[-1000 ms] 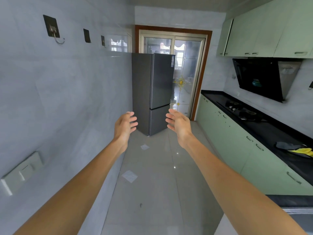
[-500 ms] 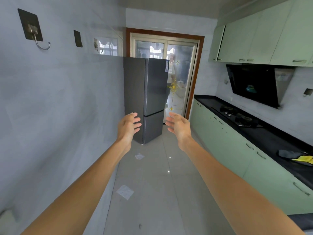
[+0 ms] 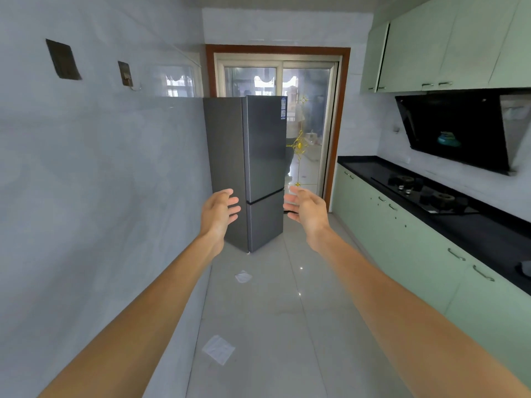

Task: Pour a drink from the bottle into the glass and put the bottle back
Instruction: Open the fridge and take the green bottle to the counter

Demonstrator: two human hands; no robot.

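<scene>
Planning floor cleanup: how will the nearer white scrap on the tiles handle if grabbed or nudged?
The nearer white scrap lies flat and thin: probably light, floppy. The floor looks glossy, so a nudge likely slides it.

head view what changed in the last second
The person has moved closer to the fridge, which now looks slightly larger. The left hand and right hand stay stretched forward, open and empty. The fridge doors stay shut.

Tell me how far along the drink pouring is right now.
Nothing looks done: no bottle or glass is in view. In hand: the left hand and right hand, both open and empty, reach toward the closed fridge. Left: finding the bottle, likely in there, pouring, and putting it back.
</scene>
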